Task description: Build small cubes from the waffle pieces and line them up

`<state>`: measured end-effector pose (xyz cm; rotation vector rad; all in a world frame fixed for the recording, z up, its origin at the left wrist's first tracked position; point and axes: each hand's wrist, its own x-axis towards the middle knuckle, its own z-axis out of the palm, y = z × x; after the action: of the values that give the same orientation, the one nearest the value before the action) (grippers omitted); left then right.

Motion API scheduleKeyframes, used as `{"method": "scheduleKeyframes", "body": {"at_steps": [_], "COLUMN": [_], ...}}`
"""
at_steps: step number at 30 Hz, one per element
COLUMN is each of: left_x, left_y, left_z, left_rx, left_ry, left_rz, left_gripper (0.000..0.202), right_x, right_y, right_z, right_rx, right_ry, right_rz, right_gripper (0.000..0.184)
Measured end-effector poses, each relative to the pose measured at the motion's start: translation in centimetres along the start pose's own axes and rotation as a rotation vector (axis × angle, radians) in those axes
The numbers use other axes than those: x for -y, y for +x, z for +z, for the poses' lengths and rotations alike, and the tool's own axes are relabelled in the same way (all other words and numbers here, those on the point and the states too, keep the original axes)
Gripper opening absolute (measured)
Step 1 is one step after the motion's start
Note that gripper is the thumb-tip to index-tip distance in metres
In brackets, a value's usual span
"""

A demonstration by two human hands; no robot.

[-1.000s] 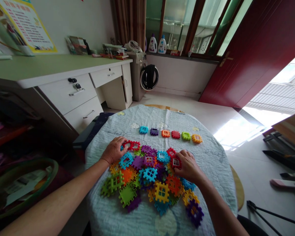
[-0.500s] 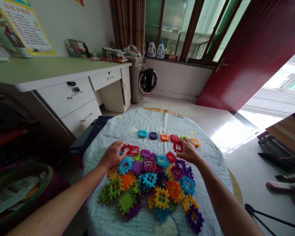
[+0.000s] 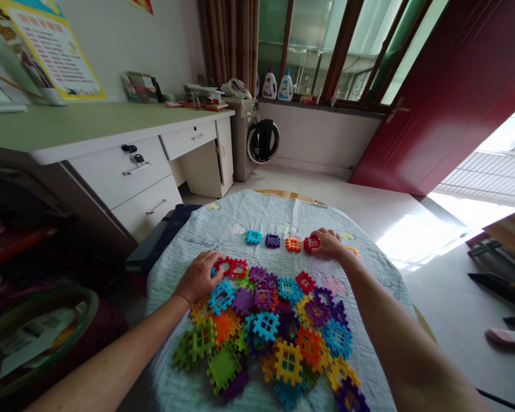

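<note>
Nearest on the cloth (image 3: 240, 210) of the bench (image 3: 289, 195) lies a heap of toy blocks (image 3: 266, 326) in many colours, with a dark purple block (image 3: 351, 396) at its near right edge. At the far left edge of the heap, the left hand (image 3: 198, 276) has its fingers bent over red blocks (image 3: 239, 267); I cannot tell whether they grip. Farther, the right hand (image 3: 328, 244) has its fingers closed on a red block (image 3: 312, 244), just right of an orange block (image 3: 293, 245), in one line with a dark block (image 3: 273, 241) and a blue block (image 3: 253, 237). A yellow block (image 3: 353, 250) shows partly beyond the right wrist. Behind the bench stands a washing machine (image 3: 242, 154).
</note>
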<state>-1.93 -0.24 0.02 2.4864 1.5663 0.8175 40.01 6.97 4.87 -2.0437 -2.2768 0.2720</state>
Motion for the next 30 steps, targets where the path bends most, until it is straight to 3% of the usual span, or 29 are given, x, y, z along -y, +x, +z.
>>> {"method": "scheduleKeyframes", "body": {"at_steps": [6,19,22,26,30], "left_x": [-0.1,0.0,0.0,0.1,0.3], "left_y": [0.0,0.0,0.0,0.0,0.0], "left_z": [-0.1,0.0,0.1,0.1,0.2], "left_rx": [0.008,-0.007,-0.006,-0.003,-0.001], "left_ry": [-0.001,0.007,0.005,0.007,0.007], "left_rz": [-0.007,0.005,0.001,0.007,0.017], "left_gripper": [0.016,0.018,0.017,0.017,0.017], "right_x": [-0.3,-0.2,0.0,0.3,-0.1], "right_y": [0.2,0.3,0.0,-1.8,-6.0], "right_z": [0.8,0.8,0.3,-1.0,-1.9], "right_rx": [0.029,0.051,0.015,-0.074,-0.123], "right_ry": [-0.035,-0.022,-0.007,0.029,0.098], "right_rz": [0.011,0.023,0.02,0.02,0.006], "right_gripper": [0.042,0.043,0.051,0.066,0.054]}}
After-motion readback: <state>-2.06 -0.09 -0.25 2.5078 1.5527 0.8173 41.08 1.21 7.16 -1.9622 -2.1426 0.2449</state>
